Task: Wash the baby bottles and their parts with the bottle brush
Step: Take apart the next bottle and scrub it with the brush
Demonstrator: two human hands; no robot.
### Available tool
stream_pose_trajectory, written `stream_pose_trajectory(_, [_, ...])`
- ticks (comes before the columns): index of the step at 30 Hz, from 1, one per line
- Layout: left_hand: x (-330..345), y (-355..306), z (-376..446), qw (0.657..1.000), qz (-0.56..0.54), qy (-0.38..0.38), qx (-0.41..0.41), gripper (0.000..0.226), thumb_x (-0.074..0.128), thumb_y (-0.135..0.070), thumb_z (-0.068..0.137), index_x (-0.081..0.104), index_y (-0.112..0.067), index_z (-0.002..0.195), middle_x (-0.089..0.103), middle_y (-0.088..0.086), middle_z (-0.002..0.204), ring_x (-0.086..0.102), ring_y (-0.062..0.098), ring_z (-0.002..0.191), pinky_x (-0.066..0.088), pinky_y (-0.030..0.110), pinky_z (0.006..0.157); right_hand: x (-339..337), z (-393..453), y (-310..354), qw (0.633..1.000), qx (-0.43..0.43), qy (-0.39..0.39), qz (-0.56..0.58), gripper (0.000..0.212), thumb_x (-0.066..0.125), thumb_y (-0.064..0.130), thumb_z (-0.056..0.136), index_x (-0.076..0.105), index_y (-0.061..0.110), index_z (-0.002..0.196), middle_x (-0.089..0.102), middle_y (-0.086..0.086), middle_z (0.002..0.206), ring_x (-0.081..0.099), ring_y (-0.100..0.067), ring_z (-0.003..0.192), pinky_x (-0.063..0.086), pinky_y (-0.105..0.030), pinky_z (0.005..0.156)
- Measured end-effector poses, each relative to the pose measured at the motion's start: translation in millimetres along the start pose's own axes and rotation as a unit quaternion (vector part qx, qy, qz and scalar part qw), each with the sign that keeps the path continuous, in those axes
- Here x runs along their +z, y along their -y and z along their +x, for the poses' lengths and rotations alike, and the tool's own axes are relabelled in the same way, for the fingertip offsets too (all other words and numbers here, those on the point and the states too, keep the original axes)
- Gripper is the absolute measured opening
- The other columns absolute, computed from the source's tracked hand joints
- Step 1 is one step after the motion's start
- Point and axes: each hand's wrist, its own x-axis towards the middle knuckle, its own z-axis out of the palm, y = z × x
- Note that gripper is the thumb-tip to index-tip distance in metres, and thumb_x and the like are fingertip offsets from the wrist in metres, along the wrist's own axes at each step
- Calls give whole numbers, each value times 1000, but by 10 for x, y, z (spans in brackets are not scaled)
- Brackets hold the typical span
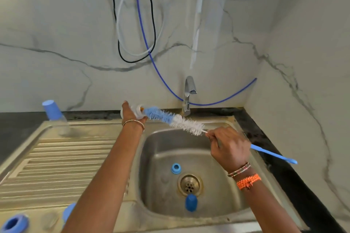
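Observation:
My left hand (130, 112) holds a clear baby bottle (139, 111) by its neck, raised above the sink's back rim, mouth facing right. My right hand (228, 146) grips the bottle brush (175, 120) on its wire just behind the bristles; the blue handle sticks out to the right. The blue bristle tip touches the bottle's mouth. In the sink basin (161, 157) lie a blue screw ring (176, 168) and a blue cap (191, 202). A capped bottle (55, 117) stands upside down on the drainboard.
The tap (188, 94) rises behind the basin, no water running. A ribbed drainboard (56, 157) fills the left. Blue rings (14, 223) and a blurred clear part sit at the front left edge. Hoses hang on the marble wall. Black counter runs along the right.

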Motion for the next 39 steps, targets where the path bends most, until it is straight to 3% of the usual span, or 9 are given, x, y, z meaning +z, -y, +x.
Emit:
stream_pose_trajectory(6, [67, 102, -54, 975, 175, -82, 113, 61, 74, -38, 78, 48, -5, 122, 57, 12, 110, 60, 29, 95, 54, 40, 83, 107, 141, 81, 999, -32, 39, -11, 10, 68, 9, 70, 65, 18, 65, 59, 5, 58, 55, -17, 50, 38, -24, 40])
stream_pose_trajectory(9, [145, 281, -98, 963, 231, 0, 142, 39, 71, -34, 82, 57, -3, 102, 61, 13, 94, 59, 27, 87, 53, 33, 72, 153, 244, 322, 989, 92, 119, 1, 11, 70, 12, 70, 64, 19, 63, 58, 5, 53, 54, -19, 47, 42, -26, 42])
stream_pose_trajectory(13, [28, 337, -52, 979, 183, 84, 31, 49, 57, -43, 90, 52, -4, 118, 60, 13, 96, 62, 22, 80, 56, 25, 57, 219, 453, 293, 850, 356, 338, 191, 18, 65, 22, 83, 67, 22, 65, 70, -2, 72, 63, -14, 68, 54, -37, 75])
stream_pose_trajectory(15, [-13, 333, -43, 984, 148, 98, -12, 56, 50, -50, 91, 49, -4, 122, 60, 13, 99, 62, 21, 82, 56, 28, 57, 266, 455, 220, 812, 358, 385, 254, 23, 63, 24, 87, 62, 25, 64, 67, 1, 69, 60, -9, 68, 52, -38, 83])
stream_pose_trajectory(22, [43, 94, 20, 995, 33, -29, 87, 66, 66, -45, 84, 44, -4, 131, 57, 14, 122, 62, 28, 100, 55, 40, 76, 75, 236, -42, 908, 110, 372, -155, 47, 34, 61, 92, 52, 21, 110, 64, -1, 100, 60, -25, 95, 39, -40, 88])
stream_pose_trajectory(28, [84, 15, 16, 994, -6, -49, 98, 66, 65, -44, 86, 40, -7, 133, 54, 14, 129, 62, 28, 101, 55, 42, 77, 68, -8, -248, 981, 62, 176, -56, 32, 45, 32, 93, 70, 12, 91, 65, -5, 80, 60, -27, 68, 44, -34, 63])
stream_pose_trajectory(34, [53, 195, -97, 990, 29, -128, 60, 74, 64, -49, 83, 32, -13, 139, 43, 9, 137, 52, 28, 117, 53, 37, 81, 97, -49, -279, 994, 56, -17, -89, 21, 54, 18, 83, 74, 13, 82, 67, -4, 80, 60, -26, 72, 31, -34, 72])
stream_pose_trajectory(37, [17, 203, -85, 997, 12, -55, 50, 64, 62, -46, 86, 37, -10, 133, 47, 10, 133, 57, 28, 110, 58, 38, 72, 37, 17, -226, 976, 170, 129, -35, 23, 54, 23, 88, 72, 18, 75, 65, 0, 71, 60, -23, 66, 38, -29, 61])
stream_pose_trajectory(39, [49, 175, -103, 996, 0, 5, 93, 52, 61, -42, 89, 43, -6, 123, 55, 15, 123, 62, 27, 100, 59, 38, 69, 8, 93, -206, 888, 308, 320, 118, 37, 48, 29, 95, 67, 18, 66, 60, -1, 66, 55, -19, 64, 40, -28, 59])
